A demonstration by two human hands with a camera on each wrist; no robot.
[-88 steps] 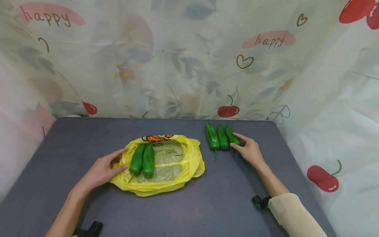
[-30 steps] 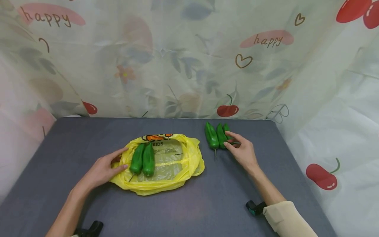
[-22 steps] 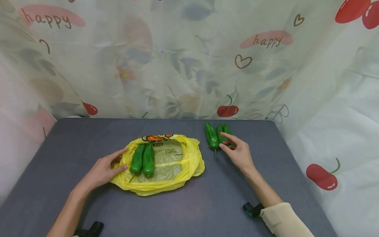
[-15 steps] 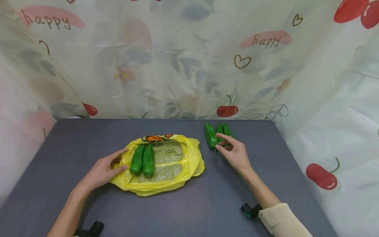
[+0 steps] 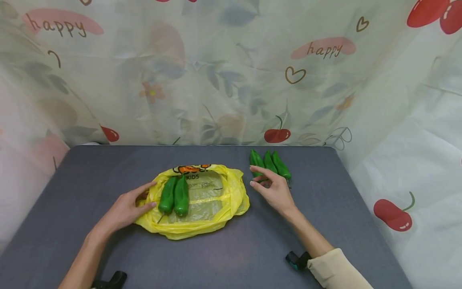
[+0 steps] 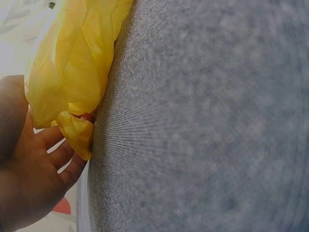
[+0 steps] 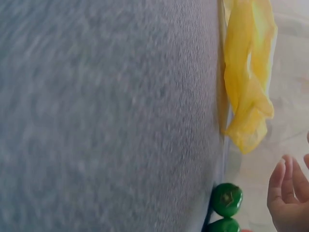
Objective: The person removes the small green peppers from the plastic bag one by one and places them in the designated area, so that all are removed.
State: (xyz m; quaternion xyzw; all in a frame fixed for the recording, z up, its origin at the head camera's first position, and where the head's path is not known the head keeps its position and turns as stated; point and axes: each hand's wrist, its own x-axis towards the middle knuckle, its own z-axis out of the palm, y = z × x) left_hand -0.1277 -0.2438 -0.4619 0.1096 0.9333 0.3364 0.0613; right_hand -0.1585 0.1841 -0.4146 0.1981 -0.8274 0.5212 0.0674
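Observation:
A yellow plastic bag [image 5: 236, 192] lies with its mouth spread, and two green peppers [image 5: 181, 197] rest side by side in its left part. The left hand [image 5: 122, 208] holds the bag's left edge; in the left wrist view the fingers of that hand [image 6: 36, 164] are partly behind the yellow plastic [image 6: 72, 63]. To the right of the bag, three green peppers [image 5: 280, 165] lie in a row. Over the lower end of the leftmost one, partly hiding it, is the right hand [image 5: 276, 192], empty, with thumb and fingers apart. The right wrist view shows two pepper ends [image 7: 227, 199] beside that hand [image 7: 289, 193].
The dark grey table [image 5: 216, 265] reaches back to a patterned curtain [image 5: 231, 80]. More sheeting [image 5: 426, 160] hangs on the right side. A black wrist device [image 5: 297, 261] sits by the right cuff, and another [image 5: 112, 279] is near the left forearm.
The right hand has let go of the rightmost pepper and moved left past the middle one. That pepper has shifted slightly left, closer to the others. The left hand and bag remain in place.

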